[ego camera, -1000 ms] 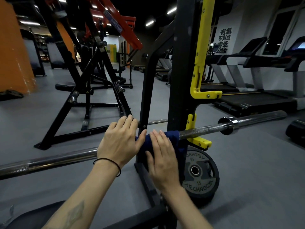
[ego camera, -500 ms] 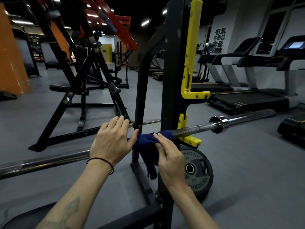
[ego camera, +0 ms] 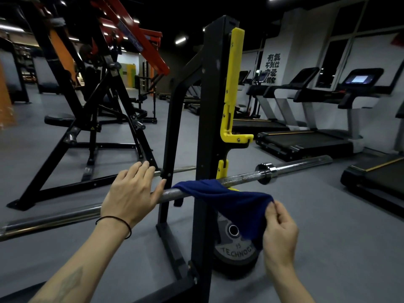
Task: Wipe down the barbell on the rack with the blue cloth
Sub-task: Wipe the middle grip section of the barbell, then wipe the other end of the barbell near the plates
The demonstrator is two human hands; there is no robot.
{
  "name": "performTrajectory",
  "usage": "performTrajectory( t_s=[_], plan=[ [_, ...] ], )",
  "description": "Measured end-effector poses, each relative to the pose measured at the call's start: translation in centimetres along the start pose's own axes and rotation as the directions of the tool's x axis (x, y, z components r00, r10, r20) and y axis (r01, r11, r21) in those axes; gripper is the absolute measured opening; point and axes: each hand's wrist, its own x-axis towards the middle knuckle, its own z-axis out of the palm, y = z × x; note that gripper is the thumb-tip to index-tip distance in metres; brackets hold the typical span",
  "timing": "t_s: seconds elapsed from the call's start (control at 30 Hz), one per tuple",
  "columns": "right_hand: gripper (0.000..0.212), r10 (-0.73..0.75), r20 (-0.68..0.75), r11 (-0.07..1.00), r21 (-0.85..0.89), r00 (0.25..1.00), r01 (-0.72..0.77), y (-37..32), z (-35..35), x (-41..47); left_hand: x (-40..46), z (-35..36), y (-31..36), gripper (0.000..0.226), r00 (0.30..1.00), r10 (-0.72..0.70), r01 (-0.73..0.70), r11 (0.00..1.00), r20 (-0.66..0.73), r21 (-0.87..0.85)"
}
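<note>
A chrome barbell (ego camera: 54,218) lies across the black rack upright (ego camera: 209,119), resting on a yellow hook, its sleeve end running out to the right. My left hand (ego camera: 132,193) rests over the bar just left of the upright, fingers laid over it, thumb against the bar. The blue cloth (ego camera: 227,199) is draped over the bar at the upright and stretches down to the right. My right hand (ego camera: 278,229) pinches its lower corner, away from the bar.
A black weight plate (ego camera: 234,248) leans at the foot of the rack behind the cloth. Treadmills (ego camera: 306,138) stand along the right wall. A black and red machine frame (ego camera: 91,119) fills the left background. Grey floor lies around the rack.
My right hand left the bar and moved right and down, pulling the cloth's end out with it. The cloth now hangs spread from the bar. My left hand stayed on the bar.
</note>
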Motion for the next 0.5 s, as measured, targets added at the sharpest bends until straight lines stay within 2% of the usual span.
performTrajectory(
  t_s=[0.17,0.3,0.4,0.5],
  plan=[
    [0.03,-0.04,-0.196,0.999,0.024,0.98,0.046,-3.4,-2.9,3.1,0.1,-0.1,0.1,0.065,1.0,-0.02,0.02,1.0,0.005,-0.016],
    [0.032,-0.048,-0.278,0.988,0.129,0.959,0.087,-5.2,-3.0,7.5,0.6,0.2,3.6,0.064,0.999,-0.043,0.043,0.995,0.0,-0.086],
    [0.027,-0.106,-0.276,0.984,0.112,0.955,0.141,-6.5,-1.0,10.5,1.9,1.1,7.6,0.064,1.0,0.014,-0.014,0.991,0.001,-0.132],
    [0.018,-0.195,-0.225,0.978,0.023,0.955,0.205,-6.0,1.4,13.0,4.3,1.8,9.7,0.06,0.999,0.034,-0.033,0.991,0.011,-0.133]
  ],
)
